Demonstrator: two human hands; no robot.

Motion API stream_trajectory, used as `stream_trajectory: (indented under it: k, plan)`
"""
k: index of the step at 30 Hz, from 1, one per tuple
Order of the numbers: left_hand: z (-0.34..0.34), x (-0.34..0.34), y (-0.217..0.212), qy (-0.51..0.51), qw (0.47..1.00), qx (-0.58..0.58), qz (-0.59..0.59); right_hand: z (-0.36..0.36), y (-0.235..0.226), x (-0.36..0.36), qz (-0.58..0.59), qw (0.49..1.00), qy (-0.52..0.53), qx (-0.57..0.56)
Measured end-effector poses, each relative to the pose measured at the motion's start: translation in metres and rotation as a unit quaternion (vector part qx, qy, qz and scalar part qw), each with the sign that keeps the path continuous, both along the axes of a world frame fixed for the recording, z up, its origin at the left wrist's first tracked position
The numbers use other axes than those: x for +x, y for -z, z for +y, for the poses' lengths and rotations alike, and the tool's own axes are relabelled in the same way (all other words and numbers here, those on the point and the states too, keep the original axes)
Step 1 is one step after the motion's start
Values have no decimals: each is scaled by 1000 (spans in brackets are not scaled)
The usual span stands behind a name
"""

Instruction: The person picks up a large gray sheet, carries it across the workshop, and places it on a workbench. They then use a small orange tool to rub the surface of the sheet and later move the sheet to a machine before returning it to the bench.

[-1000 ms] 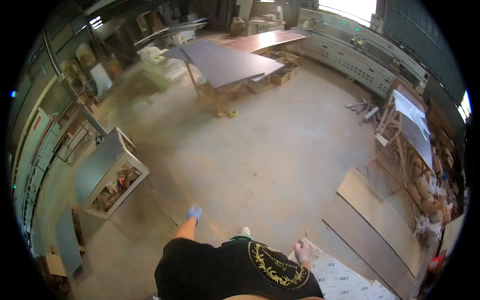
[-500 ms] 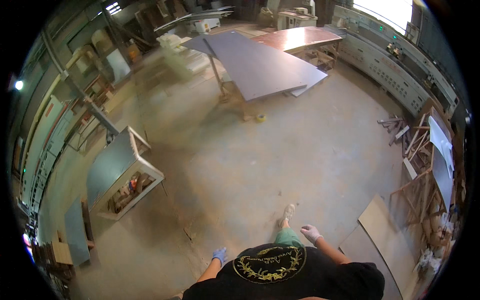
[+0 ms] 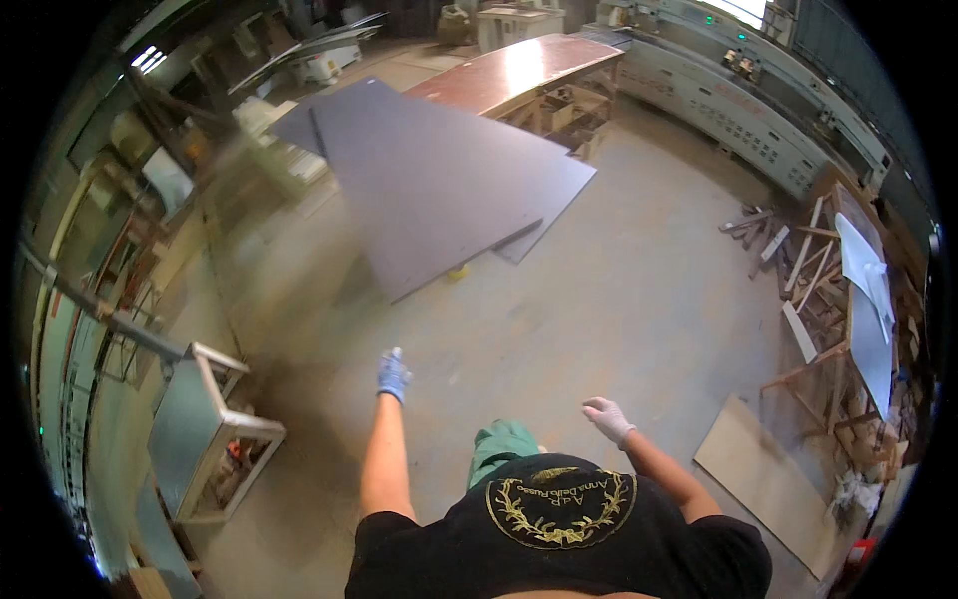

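My left hand, in a blue glove, reaches forward over the floor. It holds nothing, and its fingers look loosely extended. My right hand, in a whitish glove, hangs out ahead of my body with relaxed, slightly bent fingers and nothing in it. Ahead of both hands lies a large grey panel, raised off the floor; my left hand is nearest to its front corner but apart from it. A second grey panel juts out from beneath its right side. What supports them is mostly hidden.
A low frame table with a grey top stands at left. Behind the panels is a reddish-brown table. A long machine lines the back right. Wood scraps and a flat board lie on the right. Yellow tape shows under the panel.
I have come closer to the grey panels, which now appear larger and lower in view. My left hand has swung forward and up; my right hand has risen slightly.
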State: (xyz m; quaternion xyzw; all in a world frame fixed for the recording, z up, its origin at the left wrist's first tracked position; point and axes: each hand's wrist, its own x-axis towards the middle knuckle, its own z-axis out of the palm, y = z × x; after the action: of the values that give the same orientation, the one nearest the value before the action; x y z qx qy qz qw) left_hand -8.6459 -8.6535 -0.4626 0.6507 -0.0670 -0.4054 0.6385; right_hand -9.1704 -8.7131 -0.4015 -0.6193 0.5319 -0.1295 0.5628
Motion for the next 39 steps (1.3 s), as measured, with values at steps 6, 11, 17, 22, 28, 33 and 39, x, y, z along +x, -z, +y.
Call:
stream_trajectory:
  k: [6,11,17,22,28,33,39]
  plan:
    - [-159,86,-47,12,961,153,-232,-162,-29,72,-95,995,-29,20]
    - [-221,41,-26,-11,981,194,12,-279,-40,86,-161,987,6,-2]
    - [-341,-123,-127,94,979,113,138,-403,-67,163,-292,920,115,236]
    - [-508,-256,-106,138,968,69,198,-543,-44,140,-392,821,215,357]
    - [-698,-381,-72,235,916,74,318,-755,-2,6,-352,855,175,339]
    - [-850,-446,-59,179,924,43,336,-909,2,-70,-312,869,199,328]
    - [-1048,-359,-37,3,961,-52,270,-1115,23,-137,-225,911,247,242]
